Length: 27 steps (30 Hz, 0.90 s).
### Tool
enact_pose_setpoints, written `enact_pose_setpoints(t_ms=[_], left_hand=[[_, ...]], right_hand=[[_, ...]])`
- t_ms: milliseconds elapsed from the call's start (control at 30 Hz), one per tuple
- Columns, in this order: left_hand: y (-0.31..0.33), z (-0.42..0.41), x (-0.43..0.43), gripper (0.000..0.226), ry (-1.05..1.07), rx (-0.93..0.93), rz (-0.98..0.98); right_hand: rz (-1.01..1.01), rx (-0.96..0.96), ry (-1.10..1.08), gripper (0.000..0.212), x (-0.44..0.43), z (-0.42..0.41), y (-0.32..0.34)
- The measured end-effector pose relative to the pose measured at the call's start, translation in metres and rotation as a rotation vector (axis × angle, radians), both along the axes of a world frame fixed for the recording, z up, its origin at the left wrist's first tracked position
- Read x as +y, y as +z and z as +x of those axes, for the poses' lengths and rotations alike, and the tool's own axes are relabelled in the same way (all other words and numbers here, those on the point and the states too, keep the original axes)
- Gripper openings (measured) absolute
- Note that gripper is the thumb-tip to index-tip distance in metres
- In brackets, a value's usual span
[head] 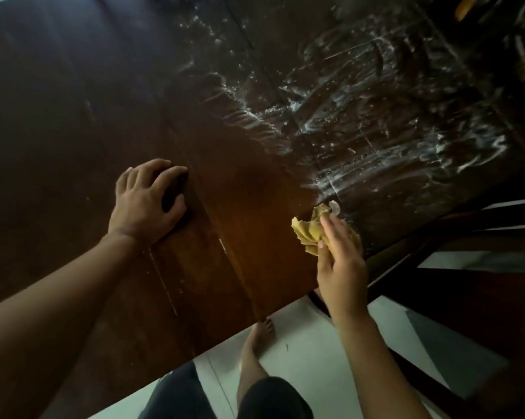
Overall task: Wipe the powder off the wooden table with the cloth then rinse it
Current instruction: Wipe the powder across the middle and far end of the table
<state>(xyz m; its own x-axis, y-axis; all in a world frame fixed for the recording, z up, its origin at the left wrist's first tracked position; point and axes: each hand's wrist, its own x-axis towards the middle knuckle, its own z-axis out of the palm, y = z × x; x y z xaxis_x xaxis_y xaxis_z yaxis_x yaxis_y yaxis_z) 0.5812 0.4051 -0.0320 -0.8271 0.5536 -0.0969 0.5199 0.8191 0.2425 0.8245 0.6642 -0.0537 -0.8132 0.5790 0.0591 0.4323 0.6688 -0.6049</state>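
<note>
At the near edge of the table (255,207), my right hand (341,261) pinches the yellow cloth (306,232); my left hand (146,204) curls round a dark block (176,189).

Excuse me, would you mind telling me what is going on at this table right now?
A person is wiping white powder off a dark wooden table. The right hand grips a bunched yellow cloth at the near edge of the smears. The left hand rests on the table, fingers round a small dark object. Powder streaks cover the far right part.
</note>
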Motion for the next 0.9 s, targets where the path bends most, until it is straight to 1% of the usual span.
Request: enact_pose_setpoints(t_ms=[33,67,133,167,200,233,300,367,400,433,467,533,567,600,633,667,767,800,833,867,900], left_hand=[[0.001,0.000,0.001,0.060,-0.003,0.004,0.002],[0.002,0.001,0.002,0.061,-0.004,0.005,0.006],[0.003,0.002,0.002,0.063,-0.006,0.008,0.010],[0.004,0.002,0.002,0.064,-0.007,0.010,0.010],[0.004,0.002,0.002,0.064,-0.008,0.010,0.010],[0.005,0.001,0.002,0.064,-0.007,0.004,0.013],[0.005,0.001,0.002,0.064,-0.006,-0.013,0.027],[0.007,0.000,0.002,0.063,0.002,-0.029,0.047],[0.007,0.000,0.002,0.063,0.005,-0.037,0.056],[0.007,0.000,0.001,0.064,0.004,-0.044,0.062],[0.007,0.000,0.000,0.064,0.003,-0.045,0.062],[0.007,0.000,-0.001,0.065,-0.006,-0.035,0.065],[0.007,0.001,-0.001,0.064,-0.007,-0.036,0.068],[0.007,0.000,-0.002,0.063,-0.009,-0.042,0.074],[0.006,-0.001,-0.002,0.061,-0.011,-0.047,0.079],[0.005,-0.002,-0.002,0.060,-0.011,-0.050,0.081],[0.003,-0.003,-0.003,0.060,-0.015,-0.050,0.083],[0.003,-0.003,-0.003,0.060,-0.017,-0.048,0.089],[0.002,-0.003,-0.004,0.059,-0.016,-0.048,0.097],[0.002,-0.003,-0.004,0.059,-0.013,-0.047,0.102],[0.002,-0.004,-0.005,0.059,-0.009,-0.048,0.108]], right_hand=[[0.014,-0.013,-0.004,0.053,-0.007,0.003,0.001],[0.027,-0.023,0.060,0.054,-0.014,0.009,0.001],[0.052,-0.036,0.290,0.052,-0.017,0.025,0.003],[0.056,-0.045,0.362,0.050,-0.007,0.029,0.005],[0.057,-0.060,0.361,0.049,0.005,0.030,0.005],[0.056,-0.074,0.289,0.049,0.015,0.029,0.004],[0.046,-0.068,0.012,0.050,0.023,0.019,-0.001],[0.057,-0.061,-0.245,0.049,0.006,0.003,-0.005],[0.066,-0.066,-0.298,0.049,-0.007,-0.006,-0.005],[0.074,-0.072,-0.278,0.050,-0.020,-0.011,-0.004],[0.076,-0.077,-0.188,0.050,-0.030,-0.013,-0.003],[0.089,-0.092,0.064,0.049,-0.038,-0.007,0.001],[0.093,-0.108,0.151,0.048,-0.032,-0.004,0.004],[0.103,-0.122,0.182,0.048,-0.022,-0.005,0.006],[0.112,-0.132,0.157,0.048,-0.013,-0.008,0.006],[0.115,-0.136,0.079,0.048,-0.006,-0.016,0.005],[0.097,-0.122,-0.268,0.048,-0.008,-0.056,-0.002],[0.098,-0.110,-0.352,0.049,-0.015,-0.072,-0.004],[0.095,-0.095,-0.381,0.049,-0.023,-0.085,-0.005],[0.085,-0.083,-0.335,0.050,-0.032,-0.094,-0.004],[0.073,-0.075,-0.216,0.051,-0.040,-0.098,-0.004]])
